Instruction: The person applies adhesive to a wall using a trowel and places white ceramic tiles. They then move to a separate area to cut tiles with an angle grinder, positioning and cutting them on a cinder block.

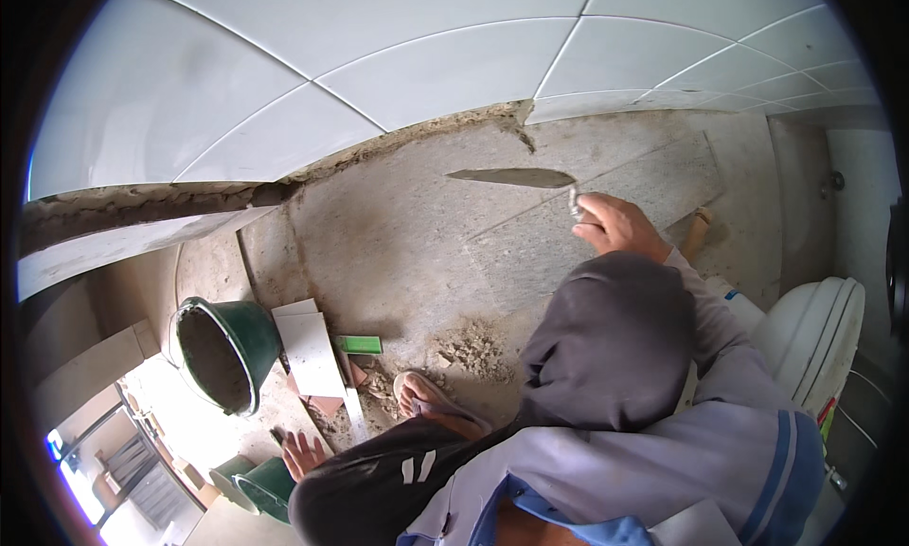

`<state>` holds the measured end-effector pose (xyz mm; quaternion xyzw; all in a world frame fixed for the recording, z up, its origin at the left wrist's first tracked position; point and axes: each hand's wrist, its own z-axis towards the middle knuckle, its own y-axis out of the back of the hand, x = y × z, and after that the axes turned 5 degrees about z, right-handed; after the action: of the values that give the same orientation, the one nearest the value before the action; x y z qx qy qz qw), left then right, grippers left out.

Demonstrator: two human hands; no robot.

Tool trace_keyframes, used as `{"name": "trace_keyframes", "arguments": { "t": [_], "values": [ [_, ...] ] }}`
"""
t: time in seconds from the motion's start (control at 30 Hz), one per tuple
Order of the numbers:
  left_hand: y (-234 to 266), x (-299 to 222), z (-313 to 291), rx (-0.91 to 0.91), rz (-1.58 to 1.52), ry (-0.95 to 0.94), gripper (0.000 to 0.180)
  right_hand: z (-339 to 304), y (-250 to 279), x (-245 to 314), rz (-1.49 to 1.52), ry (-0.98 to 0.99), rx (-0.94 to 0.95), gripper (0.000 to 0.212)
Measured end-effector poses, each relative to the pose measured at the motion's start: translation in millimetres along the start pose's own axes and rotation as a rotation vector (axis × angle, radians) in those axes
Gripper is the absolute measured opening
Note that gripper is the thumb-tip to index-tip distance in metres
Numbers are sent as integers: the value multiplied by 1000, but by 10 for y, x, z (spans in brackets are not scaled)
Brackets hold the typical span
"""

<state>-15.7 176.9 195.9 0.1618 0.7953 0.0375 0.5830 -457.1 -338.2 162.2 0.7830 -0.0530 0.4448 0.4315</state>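
Hands well apart: right hand [620, 226] on a trowel [511, 177], left hand [303, 454] low by the knee

Fingers of the right hand are curled round the trowel's grip, near its bent metal neck. The blade reaches leftward over the bare floor [379, 233], below the broken lower edge of the tiled wall [454, 63]; whether it touches the floor cannot be told. Holding it so level probably lets its long side work close to the surface.

The left hand has its fingers loosely spread, gripping nothing that shows. It is beside the left knee [355, 484], perhaps for balance in the low crouch.

The large green bucket [256, 333] stands at the left, and white tile pieces [311, 352] lie just beside it, perhaps to keep both within reach yet out of the blade's way. Rubble [473, 349] is heaped near the sandalled foot [426, 399].

The right forearm passes outside the raised right knee [615, 342], wrist extended forward, palm seemingly turned down; the left arm is mostly hidden behind the leg.
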Motion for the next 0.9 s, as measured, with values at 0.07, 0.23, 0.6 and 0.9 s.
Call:
{"name": "trace_keyframes", "arguments": {
  "t": [0.07,0.23,0.6,0.9],
  "values": [
    [309,74,-141,47,49,142,49,-71,148,-224,-177,-33,-36,35],
    [-163,-425,-462,-174,32,134,53,-259,336,-893,-287,33,-211,30],
    [-890,-2021,-790,336,3,-467,72,-26,-653,-581,-75,26,-392,40],
    [-1630,-2387,-1047,1029,710,-754,78,153,-1025,193,933,-516,-247,50]
  ]
}}
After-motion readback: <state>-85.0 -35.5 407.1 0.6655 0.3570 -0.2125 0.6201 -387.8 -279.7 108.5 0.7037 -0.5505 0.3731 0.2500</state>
